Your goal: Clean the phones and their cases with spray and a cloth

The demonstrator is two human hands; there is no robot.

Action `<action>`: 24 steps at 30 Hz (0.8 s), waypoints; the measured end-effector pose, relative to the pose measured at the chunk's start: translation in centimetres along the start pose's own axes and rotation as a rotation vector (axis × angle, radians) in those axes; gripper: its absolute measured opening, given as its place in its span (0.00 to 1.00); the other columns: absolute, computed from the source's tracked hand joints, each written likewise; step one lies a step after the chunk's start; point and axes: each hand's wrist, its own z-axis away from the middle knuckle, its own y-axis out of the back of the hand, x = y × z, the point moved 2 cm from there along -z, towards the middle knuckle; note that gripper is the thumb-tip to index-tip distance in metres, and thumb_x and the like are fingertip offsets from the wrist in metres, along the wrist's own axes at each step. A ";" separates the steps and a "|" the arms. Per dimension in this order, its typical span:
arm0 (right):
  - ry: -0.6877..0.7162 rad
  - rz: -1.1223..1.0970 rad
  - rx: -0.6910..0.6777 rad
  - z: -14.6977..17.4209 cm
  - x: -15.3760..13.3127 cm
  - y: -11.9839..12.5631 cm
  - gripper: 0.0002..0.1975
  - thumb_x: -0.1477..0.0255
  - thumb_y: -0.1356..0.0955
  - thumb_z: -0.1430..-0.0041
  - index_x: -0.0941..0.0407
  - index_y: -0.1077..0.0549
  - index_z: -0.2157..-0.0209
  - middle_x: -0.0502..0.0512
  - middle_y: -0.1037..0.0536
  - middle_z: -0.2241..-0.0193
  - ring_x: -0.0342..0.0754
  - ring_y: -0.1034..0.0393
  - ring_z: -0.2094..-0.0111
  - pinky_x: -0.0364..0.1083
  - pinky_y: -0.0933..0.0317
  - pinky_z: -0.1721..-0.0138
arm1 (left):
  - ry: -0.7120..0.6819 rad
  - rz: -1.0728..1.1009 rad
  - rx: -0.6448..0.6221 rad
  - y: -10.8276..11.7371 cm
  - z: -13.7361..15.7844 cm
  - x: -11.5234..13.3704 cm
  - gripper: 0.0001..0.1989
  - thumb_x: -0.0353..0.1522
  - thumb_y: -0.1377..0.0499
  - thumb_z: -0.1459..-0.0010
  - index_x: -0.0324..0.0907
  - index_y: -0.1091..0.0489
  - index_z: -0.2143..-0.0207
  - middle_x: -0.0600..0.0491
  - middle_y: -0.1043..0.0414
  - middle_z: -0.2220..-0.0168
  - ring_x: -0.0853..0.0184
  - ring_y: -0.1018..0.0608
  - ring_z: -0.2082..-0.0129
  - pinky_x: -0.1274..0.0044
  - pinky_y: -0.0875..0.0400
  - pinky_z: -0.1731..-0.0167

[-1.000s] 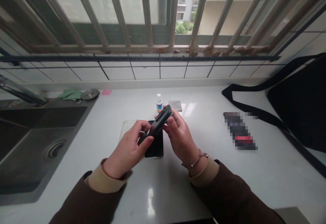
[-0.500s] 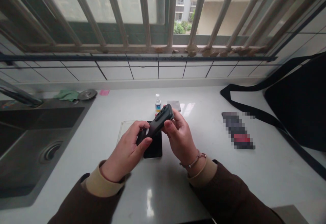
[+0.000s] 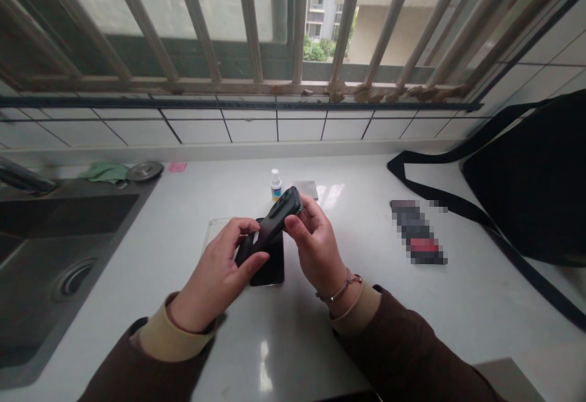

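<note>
A black phone (image 3: 271, 225) with a raised camera area is held tilted above the counter, its back turned up. My left hand (image 3: 222, 268) is closed on its lower end, thumb on the near side and fingers on the far side. My right hand (image 3: 318, 240) grips the upper end, its thumb by the edge; some of its fingers are hidden behind the phone. Under them, a second dark phone (image 3: 270, 271) lies flat on the counter, partly covered from view. A clear flat piece (image 3: 213, 229) lies beside it, partly behind my left hand.
Beyond my hands stand a small white-capped bottle (image 3: 275, 185) and a flat grey square (image 3: 306, 190). A sink (image 3: 114, 219) with a green cloth (image 3: 105, 172) is at left. At right lie a blurred-out dark packet (image 3: 417, 231) and a black bag (image 3: 531, 188) with straps.
The whole view has shifted slightly, so things sit a little further left. Both hands keep the same hold on the black phone, with hardly any other movement.
</note>
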 end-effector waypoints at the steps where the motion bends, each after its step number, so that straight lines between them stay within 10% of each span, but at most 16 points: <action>1: -0.004 -0.006 0.001 0.0 0.1 0.0 0.28 0.55 0.20 0.40 0.49 0.24 0.42 0.58 0.20 0.50 0.55 0.25 0.48 0.54 0.24 0.50 | 0.010 0.009 -0.003 0.0 0.0 0.0 0.25 0.54 0.38 0.31 0.46 0.31 0.46 0.46 0.26 0.49 0.57 0.21 0.53 0.65 0.23 0.54; 24: 0.046 -0.029 -0.015 0.1 0.4 0.4 0.29 0.54 0.21 0.39 0.47 0.25 0.41 0.56 0.22 0.49 0.53 0.27 0.48 0.51 0.25 0.50 | -0.077 -0.047 0.011 -0.6 0.2 1.0 0.20 0.51 0.42 0.27 0.48 0.34 0.44 0.47 0.29 0.48 0.55 0.24 0.49 0.63 0.28 0.50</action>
